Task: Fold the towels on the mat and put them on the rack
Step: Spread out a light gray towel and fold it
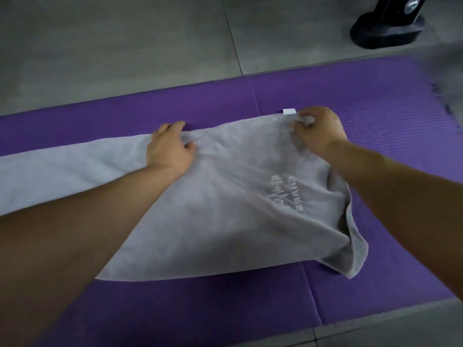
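Grey cloth fills the middle of your head view: one towel [225, 196] lies spread on the purple mat [375, 108], running from the 9 o'clock edge of the frame across to about 4 o'clock. Your left hand [170, 149], at about 11 o'clock from centre, sits on the towel's far edge; its fingers curl over that edge onto the mat side and the thumb presses in from the near side, so a small ridge of cloth is pinched between them. Your right hand [318, 131], at about 1 o'clock, is curled tight on the far right corner, gripping bunched cloth just beside a small white label [289, 111] that sticks out from the hem. Both forearms reach in from the bottom corners and lie over the towel. Pale stitched lettering [288, 194] shows on the cloth at about 3 o'clock. The near right corner, at 4 o'clock, is doubled and rumpled, with an open fold in it. Beyond the mat, grey tiled floor [100, 46] fills 12 o'clock, and a black base [388, 28] of some stand sits on it at 1 o'clock. You cannot tell what the grey blur [451, 71] at the 2 o'clock edge is.
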Action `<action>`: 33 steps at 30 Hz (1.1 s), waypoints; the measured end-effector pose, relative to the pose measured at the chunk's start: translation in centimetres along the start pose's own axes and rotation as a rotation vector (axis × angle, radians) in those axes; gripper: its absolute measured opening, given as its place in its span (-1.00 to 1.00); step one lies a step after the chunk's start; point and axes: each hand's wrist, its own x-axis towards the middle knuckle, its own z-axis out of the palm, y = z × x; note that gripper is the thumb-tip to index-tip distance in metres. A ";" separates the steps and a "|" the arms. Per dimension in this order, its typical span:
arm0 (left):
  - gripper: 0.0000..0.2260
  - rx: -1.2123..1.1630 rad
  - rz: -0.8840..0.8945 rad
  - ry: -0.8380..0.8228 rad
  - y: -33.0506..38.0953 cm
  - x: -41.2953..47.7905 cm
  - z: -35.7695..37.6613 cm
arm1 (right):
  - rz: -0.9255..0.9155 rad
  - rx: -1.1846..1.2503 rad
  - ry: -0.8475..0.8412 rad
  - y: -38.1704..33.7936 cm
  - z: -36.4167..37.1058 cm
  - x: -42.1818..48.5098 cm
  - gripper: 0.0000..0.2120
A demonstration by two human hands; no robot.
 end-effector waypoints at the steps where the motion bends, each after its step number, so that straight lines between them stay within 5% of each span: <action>1: -0.51 -0.049 -0.019 0.018 -0.3 0.6 0.0 | 0.017 0.008 0.015 -0.1 0.0 0.7 -0.78; 6: -0.72 -0.189 -0.046 0.061 -1.0 2.6 0.1 | 0.105 -0.118 -0.017 0.0 0.7 2.2 -0.63; 11: -0.92 -0.280 -0.106 0.031 -1.0 3.5 0.1 | 0.114 -0.123 -0.033 0.3 0.6 3.4 -0.85; 18: -0.91 -0.353 -0.027 0.163 0.4 5.9 -0.3 | 0.148 -0.060 0.151 0.0 0.5 4.3 -0.83; 23: -0.52 -0.201 0.153 -0.030 0.4 5.7 -1.0 | 0.122 -0.088 0.181 -1.2 1.1 4.3 -0.78; 28: -0.63 -0.108 0.379 -0.079 -3.7 1.9 -3.8 | 0.005 -0.283 0.093 -4.4 3.6 0.1 -0.58; 33: -0.81 0.113 0.251 -0.217 -14.3 -2.2 -11.2 | -0.346 -0.159 -0.153 -11.2 8.3 -6.2 -0.87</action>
